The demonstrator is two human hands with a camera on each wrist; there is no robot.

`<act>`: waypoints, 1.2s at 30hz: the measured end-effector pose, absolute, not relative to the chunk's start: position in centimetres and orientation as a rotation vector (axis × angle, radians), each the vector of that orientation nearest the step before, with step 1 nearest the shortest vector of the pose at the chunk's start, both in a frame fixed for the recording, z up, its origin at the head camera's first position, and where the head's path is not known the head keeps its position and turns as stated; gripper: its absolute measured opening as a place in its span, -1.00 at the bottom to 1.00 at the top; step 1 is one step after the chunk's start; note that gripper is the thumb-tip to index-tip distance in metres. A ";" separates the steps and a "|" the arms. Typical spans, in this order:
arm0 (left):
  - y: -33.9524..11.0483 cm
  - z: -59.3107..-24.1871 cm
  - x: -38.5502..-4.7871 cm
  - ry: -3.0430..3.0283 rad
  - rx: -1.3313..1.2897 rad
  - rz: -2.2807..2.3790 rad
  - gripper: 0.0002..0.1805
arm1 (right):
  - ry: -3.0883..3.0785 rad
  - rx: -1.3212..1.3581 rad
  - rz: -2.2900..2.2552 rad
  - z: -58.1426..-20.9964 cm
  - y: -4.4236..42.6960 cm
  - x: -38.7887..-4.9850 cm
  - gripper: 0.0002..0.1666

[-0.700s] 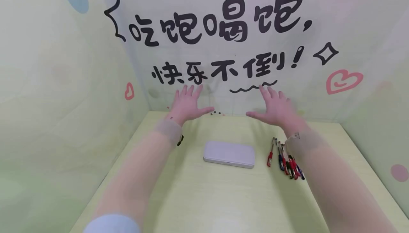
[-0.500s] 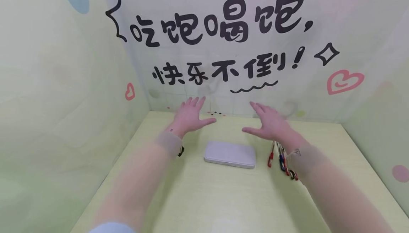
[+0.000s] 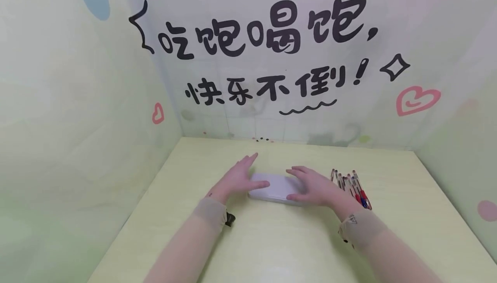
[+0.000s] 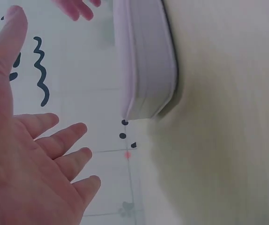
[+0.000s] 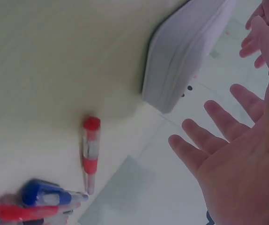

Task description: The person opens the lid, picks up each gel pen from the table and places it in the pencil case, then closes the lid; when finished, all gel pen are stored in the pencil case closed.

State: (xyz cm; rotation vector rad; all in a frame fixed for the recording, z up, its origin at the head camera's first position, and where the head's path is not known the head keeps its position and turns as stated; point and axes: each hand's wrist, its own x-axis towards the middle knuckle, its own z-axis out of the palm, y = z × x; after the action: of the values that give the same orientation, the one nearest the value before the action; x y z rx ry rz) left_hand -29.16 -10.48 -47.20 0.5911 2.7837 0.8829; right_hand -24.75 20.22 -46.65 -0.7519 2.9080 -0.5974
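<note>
A pale lilac pencil case, flat with rounded corners, lies closed on the table. In the head view my left hand is at its left end, with fingers spread and thumb reaching over the near left corner. Over the right end is my right hand, fingers stretched out and covering part of the lid. Both wrist views show a gap between the case and the fingers. Neither the left palm nor the right palm holds anything.
Several gel pens with red and blue parts lie loosely grouped right of the case, partly behind the right forearm. A single red pen lies nearest the case. Printed cloth walls enclose the table at back and sides.
Both hands have come down and back from near the rear wall to the two ends of the pencil case, closer together. The case and pens have not moved.
</note>
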 end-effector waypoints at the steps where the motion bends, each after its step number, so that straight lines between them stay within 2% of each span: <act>1: -10.5 -47.7 -28.9 2.770 0.586 0.897 0.36 | 2.901 -0.761 -0.597 -47.1 20.1 -24.7 0.11; 7: -10.7 -49.5 -27.8 2.724 0.548 0.965 0.40 | 2.879 -0.773 -0.606 -48.9 19.7 -24.1 -0.01; 16: -11.6 -51.1 -27.3 2.707 0.528 1.040 0.45 | 2.886 -0.782 -0.651 -49.5 19.6 -23.8 -0.18; 27: -12.2 -53.0 -27.6 2.741 0.623 1.032 0.30 | 2.880 -0.740 -0.674 -49.7 19.8 -23.6 -0.17; 36: -11.4 -53.2 -28.2 2.782 0.635 0.982 0.23 | 2.895 -0.737 -0.612 -48.8 20.0 -24.1 -0.21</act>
State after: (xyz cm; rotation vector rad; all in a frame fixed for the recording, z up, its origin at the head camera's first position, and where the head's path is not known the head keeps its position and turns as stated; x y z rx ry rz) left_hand -28.23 -11.37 -53.22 0.6353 2.7825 0.9822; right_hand -24.14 20.05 -48.79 -0.7367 2.8952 -0.6124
